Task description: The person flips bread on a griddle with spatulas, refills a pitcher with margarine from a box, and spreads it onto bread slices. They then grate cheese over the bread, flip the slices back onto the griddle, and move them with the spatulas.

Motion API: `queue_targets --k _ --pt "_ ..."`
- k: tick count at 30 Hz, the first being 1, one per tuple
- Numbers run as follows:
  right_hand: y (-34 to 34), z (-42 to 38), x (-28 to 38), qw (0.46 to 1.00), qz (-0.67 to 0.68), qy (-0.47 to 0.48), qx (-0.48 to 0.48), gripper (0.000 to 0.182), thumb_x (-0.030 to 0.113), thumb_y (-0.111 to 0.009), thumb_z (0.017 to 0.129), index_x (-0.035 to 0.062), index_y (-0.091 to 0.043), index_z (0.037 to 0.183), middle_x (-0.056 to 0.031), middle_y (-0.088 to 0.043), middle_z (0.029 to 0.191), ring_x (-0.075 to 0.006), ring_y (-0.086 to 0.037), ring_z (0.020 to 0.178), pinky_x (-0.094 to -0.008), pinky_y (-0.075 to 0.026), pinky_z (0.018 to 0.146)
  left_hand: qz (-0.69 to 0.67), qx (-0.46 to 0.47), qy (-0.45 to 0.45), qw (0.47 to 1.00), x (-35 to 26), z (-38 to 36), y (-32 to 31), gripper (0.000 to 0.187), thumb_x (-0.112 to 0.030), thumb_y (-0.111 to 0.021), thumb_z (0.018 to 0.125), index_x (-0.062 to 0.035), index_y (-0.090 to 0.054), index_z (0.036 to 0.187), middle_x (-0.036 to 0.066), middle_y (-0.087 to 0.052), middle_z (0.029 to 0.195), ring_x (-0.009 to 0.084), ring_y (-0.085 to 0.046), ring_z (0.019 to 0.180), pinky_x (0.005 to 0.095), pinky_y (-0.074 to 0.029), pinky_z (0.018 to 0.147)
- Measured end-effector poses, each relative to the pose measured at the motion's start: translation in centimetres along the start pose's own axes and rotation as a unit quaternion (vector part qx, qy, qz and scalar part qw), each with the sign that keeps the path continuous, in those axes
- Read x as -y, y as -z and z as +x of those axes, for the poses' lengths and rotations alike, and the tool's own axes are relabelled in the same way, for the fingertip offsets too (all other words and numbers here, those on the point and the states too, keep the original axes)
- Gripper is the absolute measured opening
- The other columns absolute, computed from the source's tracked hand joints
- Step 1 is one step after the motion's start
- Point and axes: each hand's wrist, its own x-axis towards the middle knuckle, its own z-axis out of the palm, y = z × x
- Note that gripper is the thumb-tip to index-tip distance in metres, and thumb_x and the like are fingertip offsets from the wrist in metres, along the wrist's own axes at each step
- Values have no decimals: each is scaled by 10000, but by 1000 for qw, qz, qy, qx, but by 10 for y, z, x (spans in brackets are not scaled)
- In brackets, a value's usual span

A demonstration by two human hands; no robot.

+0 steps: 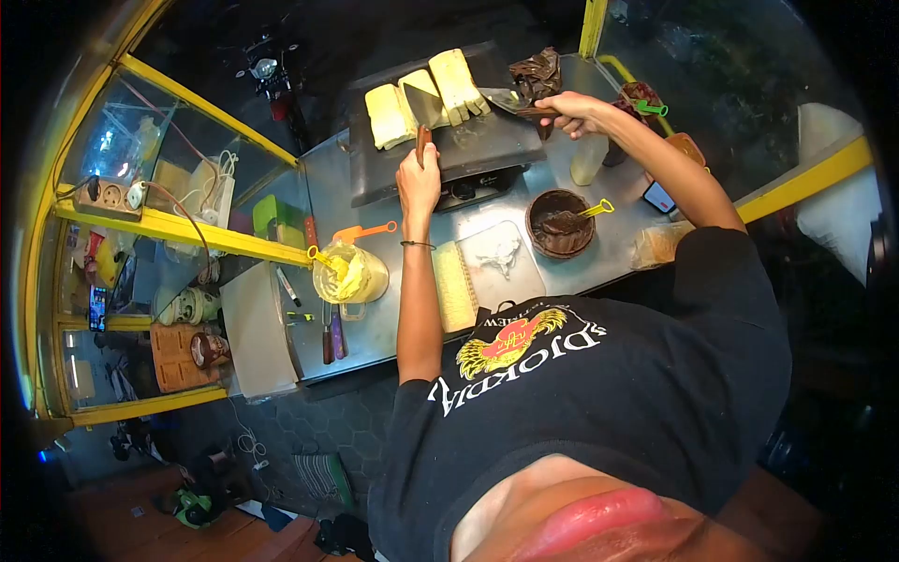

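Three pale yellow bread pieces lie side by side on a dark flat griddle (375,178): a left piece (389,116), a middle one (412,82) and a right one (456,82). My left hand (419,180) is closed round the wooden handle of a wide metal spatula (423,105), whose blade is at the middle piece. My right hand (573,114) grips the handle of a second spatula (506,98); its blade reaches the griddle beside the right piece.
Nearer me stand a tub of yellow spread (363,279), a bowl of chocolate spread (559,236), a yellow bread slab (453,288) and a white plastic sheet (496,247). Knives (337,335) lie left. A dark plastic bag (537,75) sits behind the griddle, and a phone (659,196) is at right.
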Motion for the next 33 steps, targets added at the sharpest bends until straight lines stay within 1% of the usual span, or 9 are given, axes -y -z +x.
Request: queue_targets --k 9,11,12,13,15,18,22,29,33 --pt "19 20 8 936 -141 170 -273 358 366 -548 933 15 -610 895 0 -478 586 -135 -510 444 -289 -439 350 31 34 -10 999 -3 20 -2 451 -389 -484 945 22 -656 878 256 -648 794 424 -639 804 468 -477 714" --pt "0 28 8 899 -153 217 -348 335 335 -557 915 4 -610 927 -110 -628 709 -257 -637 570 -384 -509 444 57 41 -36 997 0 25 -8 462 -387 -480 945 40 -644 886 282 -641 812 458 -622 828 499 -471 736" --pt "-9 32 6 884 -224 233 -339 344 314 -559 892 -6 -596 1015 -223 -674 872 -377 -677 755 -469 -541 645 65 46 -44 996 -2 27 -10 463 -382 -482 943 50 -641 901 303 -634 837 480 -612 848 521 -468 756" --pt "-33 33 -6 817 -251 332 -400 361 314 -550 882 -17 -598 1019 -273 -655 878 -415 -659 819 -485 -510 786 65 45 -47 996 -6 26 -10 463 -382 -482 943 50 -641 901 303 -634 837 480 -612 848 521 -468 756" --pt "-62 20 -13 809 -299 348 -367 392 327 -553 880 -19 -604 1056 -282 -653 888 -422 -654 839 -487 -500 808 129 72 -69 987 -14 24 -3 461 -380 -485 941 54 -641 919 309 -634 854 484 -611 866 522 -473 768" --pt "-46 2 -20 858 -196 332 -338 343 285 -509 897 -30 -610 989 -259 -663 808 -371 -686 717 -463 -552 624 139 80 -78 984 -7 28 16 454 -385 -492 935 41 -650 936 310 -634 865 473 -615 873 518 -477 775" --pt "-13 -2 -21 955 73 188 -217 313 220 -495 901 69 -595 1157 37 -438 590 -56 -390 428 -270 -457 346 166 127 -71 975 -8 35 34 467 -404 -494 931 37 -648 940 312 -630 858 468 -616 866 513 -479 769" --pt "-34 55 4 947 259 168 -86 295 241 -541 902 -2 -592 1062 -15 -547 631 -64 -393 393 -284 -524 510 153 163 -81 971 -8 38 15 481 -414 -496 930 42 -650 939 299 -633 833 459 -623 850 493 -475 756" --pt "-60 -3 27 904 -21 328 -272 287 230 -530 912 -22 -654 970 -80 -614 604 -136 -580 455 -285 -515 431 100 156 -83 979 4 44 20 471 -405 -487 937 28 -667 979 273 -652 840 435 -637 847 469 -476 767"
